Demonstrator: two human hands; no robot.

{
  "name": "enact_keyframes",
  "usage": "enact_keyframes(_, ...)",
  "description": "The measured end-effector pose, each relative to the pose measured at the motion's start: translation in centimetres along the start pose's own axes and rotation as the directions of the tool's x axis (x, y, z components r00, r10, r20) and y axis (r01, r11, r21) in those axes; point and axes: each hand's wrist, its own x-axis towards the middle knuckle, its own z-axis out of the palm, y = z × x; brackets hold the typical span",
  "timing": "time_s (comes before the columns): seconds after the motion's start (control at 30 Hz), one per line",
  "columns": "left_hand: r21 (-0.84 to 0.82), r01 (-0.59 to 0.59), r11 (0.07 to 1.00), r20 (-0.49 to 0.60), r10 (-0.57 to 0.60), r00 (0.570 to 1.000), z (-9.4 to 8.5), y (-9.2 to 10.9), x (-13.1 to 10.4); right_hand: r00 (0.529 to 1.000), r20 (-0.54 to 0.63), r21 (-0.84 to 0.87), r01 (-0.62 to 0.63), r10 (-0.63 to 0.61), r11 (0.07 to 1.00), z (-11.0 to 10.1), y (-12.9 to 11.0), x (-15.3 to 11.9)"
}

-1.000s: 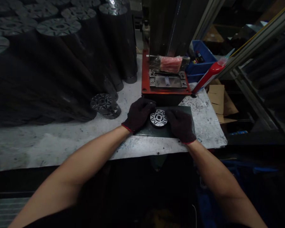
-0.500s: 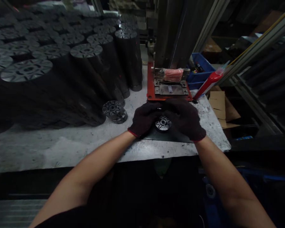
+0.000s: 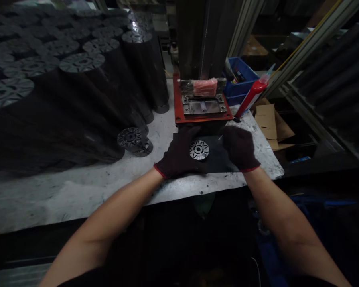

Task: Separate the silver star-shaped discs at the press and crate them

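Observation:
A round slotted metal disc (image 3: 199,150), like a motor rotor core, lies face up on a dark mat (image 3: 218,155) near the table's front. My left hand (image 3: 181,153), in a dark glove with a red cuff, is curled against its left side, fingers behind and thumb in front. To the right, apart from the disc, my right hand (image 3: 241,147) is gloved too, with its fingers drawn together. A tiny bright glint shows at those fingertips; what they pinch is too small to name. Left of my left hand, two short slotted cores (image 3: 131,137) lean together on the table.
Tall dark stacks of slotted cores (image 3: 107,87) crowd the left of the white table (image 3: 77,191). Behind the mat stands a fixture with a red base (image 3: 179,107) and a pink wrapped block (image 3: 205,87). A red bottle (image 3: 253,95), blue bin (image 3: 241,75) and cardboard box (image 3: 266,123) are at right.
My right hand has drawn away to the right from the disc, uncovering more of it and the mat. My left hand stays at the disc. The whole view has shifted slightly.

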Motion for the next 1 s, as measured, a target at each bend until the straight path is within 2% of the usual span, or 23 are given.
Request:
enact_keyframes(0.07, 0.094, 0.078, 0.993, 0.078, -0.085, 0.993, 0.7, -0.7, 0.2, 0.994, 0.106, -0.022, 0.003, -0.001, 1.000, 0.7, 1.1, -0.3)
enact_keyframes(0.17, 0.172, 0.153, 0.973, 0.097, -0.171, 0.980, 1.5, -1.2, 0.4, 0.979, 0.205, -0.086, 0.004, 0.014, 0.996, 2.2, 2.1, -1.1)
enact_keyframes(0.27, 0.180, 0.149, 0.972, 0.080, -0.166, 0.983, 1.8, -1.4, 0.4, 0.969, 0.246, -0.156, 0.022, 0.018, 0.987, 2.9, 2.3, -1.5)
enact_keyframes(0.43, 0.190, 0.129, 0.973, 0.095, -0.149, 0.984, 1.5, -1.5, 0.4, 0.971, 0.240, -0.193, 0.040, 0.008, 0.980, 2.9, 2.3, -1.5)
enact_keyframes(0.5, 0.186, 0.125, 0.975, 0.106, -0.146, 0.984, 1.4, -1.5, 0.4, 0.965, 0.254, -0.203, 0.119, -0.065, 0.972, 2.8, 2.5, -1.6)
enact_keyframes(0.57, 0.175, 0.124, 0.977, 0.125, -0.147, 0.981, 1.2, -1.3, 0.6, 0.924, 0.315, -0.209, 0.292, -0.218, 0.933, 2.5, 2.8, -1.7)
enact_keyframes(0.63, 0.152, 0.121, 0.981, 0.152, -0.144, 0.978, 1.0, -1.2, 0.7, 0.837, 0.418, -0.218, 0.469, -0.352, 0.856, 1.8, 3.0, -2.1)
enact_keyframes(0.73, 0.095, 0.095, 0.991, 0.198, -0.112, 0.974, 0.4, -1.5, 1.0, 0.727, 0.554, -0.267, 0.617, -0.406, 0.740, 0.4, 2.3, -2.2)
enact_keyframes(0.8, 0.035, 0.057, 0.998, 0.239, -0.064, 0.969, 0.0, -1.9, 1.1, 0.702, 0.574, -0.293, 0.657, -0.422, 0.695, -0.6, 1.1, -1.3)
enact_keyframes(0.87, -0.025, 0.025, 0.999, 0.270, -0.017, 0.963, -0.2, -2.4, 1.2, 0.727, 0.507, -0.332, 0.661, -0.464, 0.673, -1.2, -0.5, 0.7)
enact_keyframes(0.93, -0.055, 0.015, 0.998, 0.270, 0.000, 0.963, -0.3, -2.6, 1.1, 0.750, 0.425, -0.379, 0.656, -0.507, 0.653, -1.2, -1.9, 3.8)
enact_keyframes(1.0, -0.045, 0.023, 0.999, 0.249, -0.011, 0.968, -0.3, -2.6, 1.0, 0.734, 0.437, -0.393, 0.675, -0.520, 0.624, -0.8, -2.9, 7.5)
